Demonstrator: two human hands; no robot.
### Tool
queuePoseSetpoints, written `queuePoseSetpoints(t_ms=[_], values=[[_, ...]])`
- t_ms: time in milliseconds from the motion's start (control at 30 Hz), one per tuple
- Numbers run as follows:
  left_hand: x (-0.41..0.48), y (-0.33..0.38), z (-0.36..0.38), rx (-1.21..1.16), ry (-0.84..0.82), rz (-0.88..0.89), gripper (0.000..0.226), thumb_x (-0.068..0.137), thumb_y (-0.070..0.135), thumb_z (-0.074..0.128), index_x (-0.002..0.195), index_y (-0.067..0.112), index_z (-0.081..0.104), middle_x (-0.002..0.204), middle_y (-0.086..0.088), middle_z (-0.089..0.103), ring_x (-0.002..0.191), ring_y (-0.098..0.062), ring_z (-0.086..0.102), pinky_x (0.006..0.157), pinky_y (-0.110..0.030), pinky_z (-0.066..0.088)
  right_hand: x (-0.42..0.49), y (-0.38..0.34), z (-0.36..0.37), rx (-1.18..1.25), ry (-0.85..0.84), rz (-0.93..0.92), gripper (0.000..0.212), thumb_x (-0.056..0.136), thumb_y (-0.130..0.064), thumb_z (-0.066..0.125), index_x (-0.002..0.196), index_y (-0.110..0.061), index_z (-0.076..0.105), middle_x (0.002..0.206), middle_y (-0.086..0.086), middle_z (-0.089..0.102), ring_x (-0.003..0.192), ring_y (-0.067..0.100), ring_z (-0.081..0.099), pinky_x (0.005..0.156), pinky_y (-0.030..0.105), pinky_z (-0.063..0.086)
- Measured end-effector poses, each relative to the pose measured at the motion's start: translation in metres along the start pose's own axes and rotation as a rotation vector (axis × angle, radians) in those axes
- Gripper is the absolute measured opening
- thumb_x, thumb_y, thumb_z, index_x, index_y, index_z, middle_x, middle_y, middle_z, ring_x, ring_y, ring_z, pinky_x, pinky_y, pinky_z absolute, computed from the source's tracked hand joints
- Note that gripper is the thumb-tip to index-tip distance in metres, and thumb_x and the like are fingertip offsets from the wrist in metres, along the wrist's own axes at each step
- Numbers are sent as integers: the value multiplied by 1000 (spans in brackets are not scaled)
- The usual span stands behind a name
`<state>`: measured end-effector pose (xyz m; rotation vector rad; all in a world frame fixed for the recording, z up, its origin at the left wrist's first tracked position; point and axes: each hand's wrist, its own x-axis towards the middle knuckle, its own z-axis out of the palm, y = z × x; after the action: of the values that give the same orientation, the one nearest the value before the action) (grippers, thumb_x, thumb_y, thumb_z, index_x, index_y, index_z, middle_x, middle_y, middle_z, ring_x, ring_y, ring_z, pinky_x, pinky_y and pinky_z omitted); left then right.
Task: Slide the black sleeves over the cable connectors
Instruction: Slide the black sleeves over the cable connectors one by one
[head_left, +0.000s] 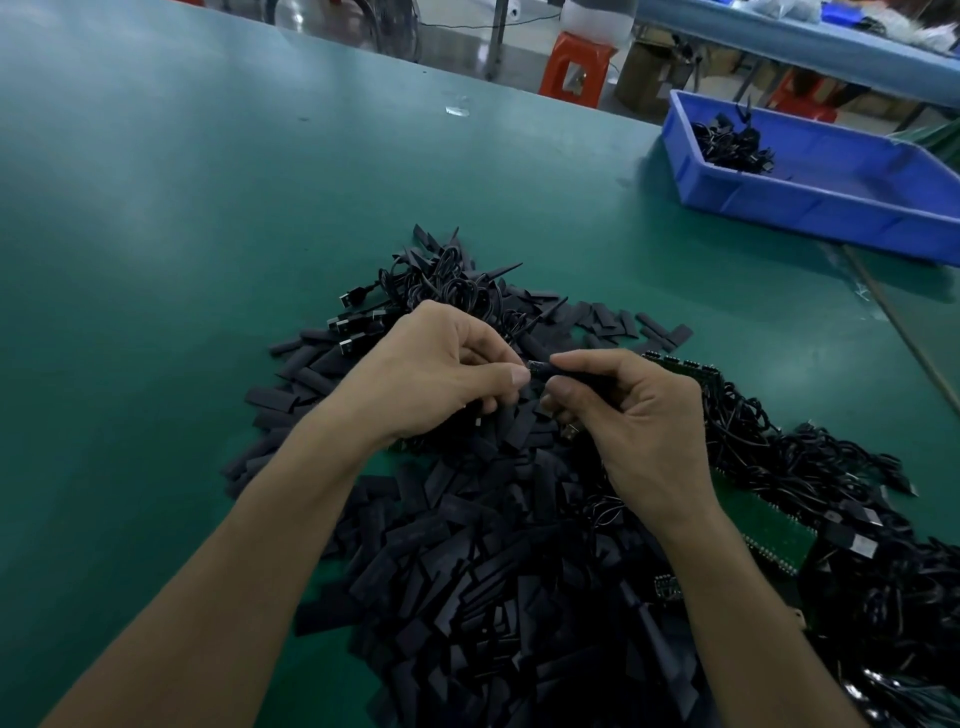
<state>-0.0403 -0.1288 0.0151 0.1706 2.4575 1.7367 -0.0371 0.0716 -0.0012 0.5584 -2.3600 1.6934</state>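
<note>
A big heap of flat black sleeves (467, 561) covers the green table in front of me. Above it, my left hand (441, 374) and my right hand (628, 410) meet fingertip to fingertip. My right hand pinches a black sleeve (576, 370) between thumb and forefinger. My left hand pinches the small cable connector (535, 367) at the sleeve's open end; its cable is hidden under the fingers. Bundled black cables with USB plugs (358, 325) lie just beyond my left hand.
A blue plastic bin (831, 197) holding some black cables stands at the back right. Green circuit boards (769, 525) and tangled black cables (831, 467) lie to the right of my right hand. Bare green table mat (182, 234) stretches to the left.
</note>
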Motion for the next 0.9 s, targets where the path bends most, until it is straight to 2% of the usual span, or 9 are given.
queuePoseSetpoints(t_ms=[100,267,500,567,667,900], values=[[0,1,0,4,9,18,9,89,18,75,80,18,76,70,2,76,59,-6,68,59,-15,52,0,-2,1,34,25,-11,22,83,-13,77,98,-28,73,82,-6,76,70,10,73,68,18,56],[-1,1,1,16,5,31,11,91,20,74,81,18,76,70,3,76,59,-6,68,57,-14,51,4,-4,-4,36,-34,-4,26,76,-28,79,100,-35,74,87,-10,77,78,11,74,74,24,59],[0,1,4,33,-22,42,12,92,22,72,80,22,74,71,4,76,62,-7,69,66,-25,60,6,-1,-9,17,-57,-51,19,83,-19,78,97,-30,74,78,-8,76,67,15,73,66,24,59],[0,2,5,45,-25,49,13,93,21,72,80,22,74,71,5,76,61,-6,69,65,-22,59,5,2,-8,28,-40,-44,18,85,-15,78,96,-28,75,77,-6,76,66,15,73,65,22,58],[0,3,5,67,-18,52,14,93,22,71,79,23,74,70,6,75,60,-4,68,62,-19,56,3,4,-5,72,-28,-7,17,82,-21,79,98,-27,75,80,-6,77,68,14,74,66,22,58],[1,2,6,43,-35,61,13,93,21,71,80,22,75,71,4,76,61,-7,68,67,-29,59,3,2,-4,101,-47,-3,24,77,-26,79,100,-29,75,87,-6,78,76,14,75,71,22,59]])
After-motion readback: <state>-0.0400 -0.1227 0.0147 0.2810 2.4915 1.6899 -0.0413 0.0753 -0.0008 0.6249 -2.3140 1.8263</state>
